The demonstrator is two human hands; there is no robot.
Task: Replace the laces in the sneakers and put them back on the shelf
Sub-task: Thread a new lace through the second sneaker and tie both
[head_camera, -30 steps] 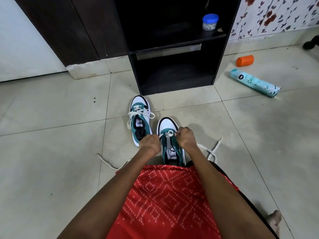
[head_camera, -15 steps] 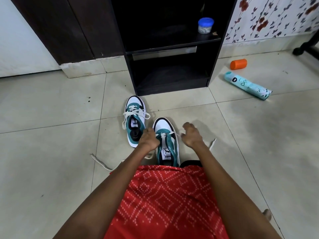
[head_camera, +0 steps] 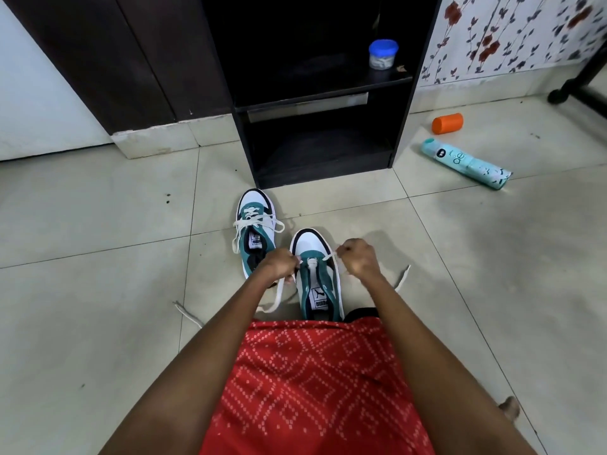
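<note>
Two green and white sneakers stand on the tiled floor in front of a dark shelf unit (head_camera: 402, 126). The far sneaker (head_camera: 254, 229) on the left has its white lace threaded and tied loosely. The near sneaker (head_camera: 317, 277) has its lace (head_camera: 277, 295) through the lowest eyelets only. My left hand (head_camera: 279, 264) pinches the lace's left half beside the shoe. My right hand (head_camera: 358, 259) pinches the right half and holds it out to the right. The loose lace ends trail on the floor on both sides.
A small jar with a blue lid (head_camera: 382, 54) stands on the shelf's upper board. An orange cap (head_camera: 447, 123) and a teal spray can (head_camera: 466, 164) lie on the floor to the right. A black furniture leg (head_camera: 578, 90) stands far right. My red patterned garment (head_camera: 312, 389) fills the foreground.
My right hand has gone from the shoe's eyelets out to the right and now pinches the lace there. My left hand has come in against the shoe. The view has shifted slightly.
</note>
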